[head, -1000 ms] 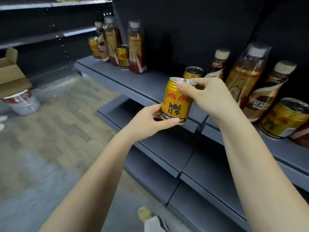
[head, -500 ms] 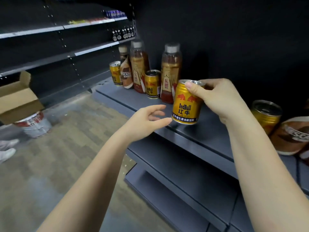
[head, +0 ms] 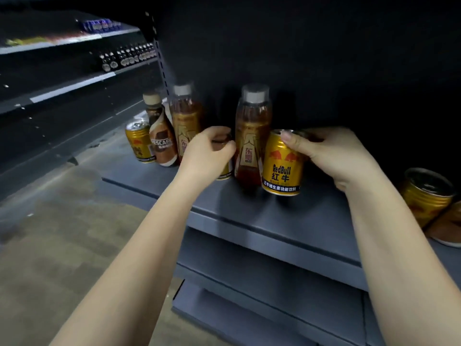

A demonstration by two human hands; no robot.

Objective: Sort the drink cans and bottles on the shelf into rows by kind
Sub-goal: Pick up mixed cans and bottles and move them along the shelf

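My right hand grips a gold Red Bull can by its top rim, its base on or just above the grey shelf, right beside an amber tea bottle. My left hand curls round another gold can, mostly hidden behind the hand, standing left of that bottle. Further left stand a second tea bottle, a brown Nescafe bottle and a third gold can.
At the right edge another gold can and part of a brown bottle stand on the same shelf. Lower grey shelves jut out below. Dark shelving with small bottles runs along the left, above a tiled floor.
My right hand carried the Red Bull can left and down to the shelf beside the tea bottle. My left hand let go of it, reached forward and closed round the can further left.
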